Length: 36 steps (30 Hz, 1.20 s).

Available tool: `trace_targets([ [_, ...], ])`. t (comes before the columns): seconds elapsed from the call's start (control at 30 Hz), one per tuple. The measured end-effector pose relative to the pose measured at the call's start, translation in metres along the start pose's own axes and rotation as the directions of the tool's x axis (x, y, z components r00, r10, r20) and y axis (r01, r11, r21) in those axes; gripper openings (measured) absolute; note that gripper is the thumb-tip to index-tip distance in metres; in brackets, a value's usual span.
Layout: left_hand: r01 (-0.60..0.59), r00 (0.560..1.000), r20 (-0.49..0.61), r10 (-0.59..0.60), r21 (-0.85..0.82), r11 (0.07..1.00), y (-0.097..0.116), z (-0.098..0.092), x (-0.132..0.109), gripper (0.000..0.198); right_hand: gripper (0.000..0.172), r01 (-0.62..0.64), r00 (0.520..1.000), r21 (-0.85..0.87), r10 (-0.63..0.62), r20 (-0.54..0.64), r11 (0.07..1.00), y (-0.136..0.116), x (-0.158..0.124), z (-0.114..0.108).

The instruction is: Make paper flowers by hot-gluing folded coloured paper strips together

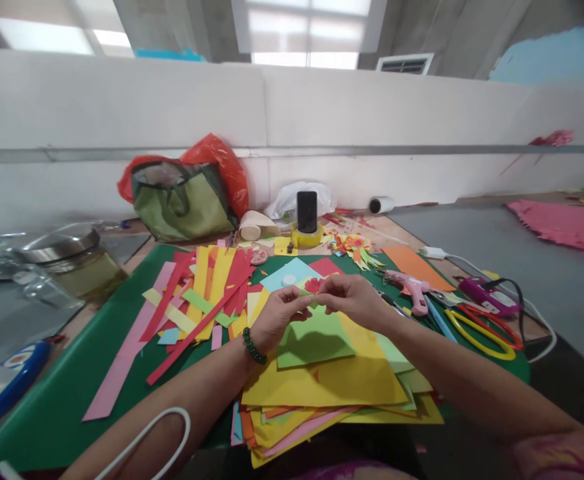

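Observation:
My left hand point(281, 315), with a dark green bead bracelet point(254, 347) on its wrist, pinches the edge of a small light-green paper piece. My right hand point(349, 299) meets it fingertip to fingertip, closed on the same piece. A small red paper shape point(314, 285) shows just behind the fingertips; whether it is joined to the green paper I cannot tell. Under both hands lies a green paper sheet point(315, 343) on top of a yellow sheet point(342, 385) and a loose stack of coloured paper. Light-blue paper point(287, 272) lies just beyond.
Red, yellow and pink paper strips point(207, 290) spread across the green mat point(47, 407) at left. At right are a pink glue gun point(409, 287), yellow-handled scissors point(477, 337) and a purple device point(489, 297). A phone point(307, 212) stands behind, near a green bag point(182, 207). A glass jar point(75, 263) is far left.

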State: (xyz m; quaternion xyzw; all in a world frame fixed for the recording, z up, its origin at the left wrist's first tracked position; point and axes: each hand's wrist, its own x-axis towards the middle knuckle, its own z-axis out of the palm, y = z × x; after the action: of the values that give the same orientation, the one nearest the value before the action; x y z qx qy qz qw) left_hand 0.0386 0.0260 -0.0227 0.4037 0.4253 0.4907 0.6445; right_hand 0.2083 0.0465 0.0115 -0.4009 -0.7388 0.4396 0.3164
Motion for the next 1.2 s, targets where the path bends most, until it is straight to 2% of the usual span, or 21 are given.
trace_targets([
  [0.1,-0.02,1.0,-0.011,0.02,-0.026,0.999,0.002,-0.004,0.005,0.046,0.036,-0.089,0.995,0.066,0.085,0.057,0.994,0.005,0.009,-0.005],
  [0.23,-0.078,0.997,-0.031,0.076,-0.046,0.996,0.001,-0.009,0.01,0.042,0.039,-0.158,0.987,0.149,0.15,0.061,0.976,0.004,0.014,-0.001],
  [0.37,-0.069,0.998,-0.009,0.069,-0.039,0.997,0.0,-0.01,0.009,0.039,0.034,-0.147,0.989,0.192,0.137,0.063,0.97,0.004,0.02,0.006],
  [0.77,-0.014,1.0,-0.007,0.013,-0.012,1.0,0.0,-0.01,0.01,0.04,0.03,-0.117,0.993,0.168,0.119,-0.001,0.979,0.013,0.02,-0.001],
  [0.93,-0.046,0.999,-0.012,0.047,0.068,0.997,0.004,-0.011,0.009,0.041,0.026,-0.067,0.998,0.106,0.065,0.024,0.992,0.018,0.019,-0.001],
  [1.1,-0.084,0.995,-0.034,0.089,0.123,0.989,0.007,-0.011,0.011,0.045,0.018,-0.082,0.997,0.101,0.081,0.018,0.991,0.015,0.023,-0.001],
  [1.2,-0.115,0.99,-0.065,0.128,0.176,0.978,0.01,-0.02,0.017,0.042,0.013,-0.11,0.994,0.087,0.11,-0.005,0.99,0.012,0.027,-0.006],
])
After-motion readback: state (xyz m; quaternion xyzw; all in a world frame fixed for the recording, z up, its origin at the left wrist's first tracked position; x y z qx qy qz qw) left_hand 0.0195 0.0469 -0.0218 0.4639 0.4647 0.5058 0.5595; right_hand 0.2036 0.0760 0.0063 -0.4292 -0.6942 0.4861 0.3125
